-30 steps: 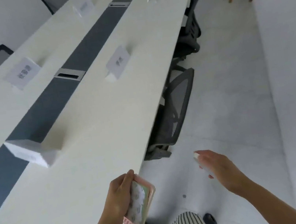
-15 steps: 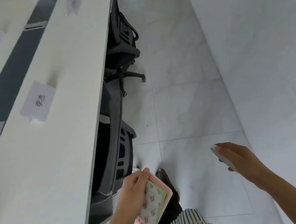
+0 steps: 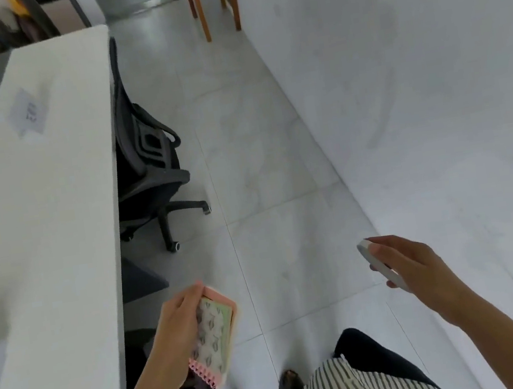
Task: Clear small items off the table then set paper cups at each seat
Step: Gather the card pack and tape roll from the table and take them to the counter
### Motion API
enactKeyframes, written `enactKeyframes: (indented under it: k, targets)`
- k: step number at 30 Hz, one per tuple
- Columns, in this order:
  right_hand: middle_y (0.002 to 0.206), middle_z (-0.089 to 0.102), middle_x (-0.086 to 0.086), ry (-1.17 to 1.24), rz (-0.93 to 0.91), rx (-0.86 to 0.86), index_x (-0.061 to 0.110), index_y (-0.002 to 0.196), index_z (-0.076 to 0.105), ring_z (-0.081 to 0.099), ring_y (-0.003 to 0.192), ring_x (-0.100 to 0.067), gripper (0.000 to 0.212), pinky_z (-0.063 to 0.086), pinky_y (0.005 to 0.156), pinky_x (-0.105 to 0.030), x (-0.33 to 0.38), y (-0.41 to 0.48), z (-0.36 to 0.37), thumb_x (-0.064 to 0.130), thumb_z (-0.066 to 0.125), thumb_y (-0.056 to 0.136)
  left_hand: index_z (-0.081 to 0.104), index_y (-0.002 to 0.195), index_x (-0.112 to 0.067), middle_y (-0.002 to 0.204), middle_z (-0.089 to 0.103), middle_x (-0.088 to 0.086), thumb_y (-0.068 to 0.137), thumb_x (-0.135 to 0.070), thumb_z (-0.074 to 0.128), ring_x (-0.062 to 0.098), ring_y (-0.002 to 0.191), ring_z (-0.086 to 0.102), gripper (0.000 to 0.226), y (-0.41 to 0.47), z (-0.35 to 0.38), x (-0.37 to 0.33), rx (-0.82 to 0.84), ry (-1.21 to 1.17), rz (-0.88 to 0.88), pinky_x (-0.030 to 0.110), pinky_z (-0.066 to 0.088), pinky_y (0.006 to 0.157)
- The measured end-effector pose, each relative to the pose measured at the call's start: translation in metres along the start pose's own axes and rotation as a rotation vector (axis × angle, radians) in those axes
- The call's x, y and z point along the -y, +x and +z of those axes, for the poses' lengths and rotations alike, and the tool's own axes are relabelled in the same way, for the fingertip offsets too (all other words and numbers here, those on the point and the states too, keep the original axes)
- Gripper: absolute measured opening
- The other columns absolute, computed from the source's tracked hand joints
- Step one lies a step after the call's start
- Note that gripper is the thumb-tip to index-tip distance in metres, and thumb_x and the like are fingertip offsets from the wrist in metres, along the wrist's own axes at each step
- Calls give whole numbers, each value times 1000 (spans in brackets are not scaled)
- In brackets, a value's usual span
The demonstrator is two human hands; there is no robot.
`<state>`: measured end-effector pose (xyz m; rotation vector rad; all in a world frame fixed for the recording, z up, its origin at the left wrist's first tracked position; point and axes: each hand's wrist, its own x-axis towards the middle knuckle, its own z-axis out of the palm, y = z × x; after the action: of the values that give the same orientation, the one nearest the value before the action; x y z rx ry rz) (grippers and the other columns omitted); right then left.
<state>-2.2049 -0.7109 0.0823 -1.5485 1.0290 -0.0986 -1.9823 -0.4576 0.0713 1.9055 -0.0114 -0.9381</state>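
Note:
My left hand (image 3: 177, 329) grips a small pink spiral notebook (image 3: 214, 332) with a green patterned cover, held off the right edge of the long white table (image 3: 40, 226). My right hand (image 3: 409, 266) is out over the floor and holds a slim white-grey object (image 3: 379, 264), a remote or marker by its shape. A white name card (image 3: 28, 112) stands on the table further ahead. No paper cups show in view.
Black office chairs (image 3: 147, 164) are tucked under the table's right edge, one just beside my left arm. A white wall (image 3: 434, 101) runs along the right, leaving a tiled aisle (image 3: 265, 193). Wooden legs (image 3: 213, 1) stand at the aisle's far end.
The view has swung from the tabletop toward the aisle and moved forward along it. Both hands keep their hold on the notebook and the white object.

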Motion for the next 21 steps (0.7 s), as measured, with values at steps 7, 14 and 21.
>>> enactKeyframes:
  k: [7, 14, 21]
  targets:
    - [96, 72, 4, 16, 21, -24, 33, 102, 70, 68, 97, -15, 40, 54, 79, -35, 47, 155, -34, 58, 56, 74, 49, 57, -13, 50, 50, 7, 99, -37, 42, 17, 43, 47, 48, 135, 52, -91, 13, 25, -33, 27, 41, 54]
    - [106, 71, 12, -49, -54, 99, 34, 116, 66, 66, 102, -7, 37, 54, 86, -32, 145, 332, -61, 55, 58, 87, 41, 55, -17, 46, 43, 1, 99, -33, 44, 14, 41, 40, 46, 245, 116, -225, 7, 0, -8, 26, 34, 52]
    - [109, 69, 15, -119, -125, 239, 34, 117, 65, 64, 104, -6, 46, 50, 86, -29, 244, 484, -61, 59, 57, 80, 39, 58, -17, 51, 44, 1, 97, -36, 45, 11, 42, 43, 44, 348, 136, -326, -17, -36, 35, 18, 36, 48]
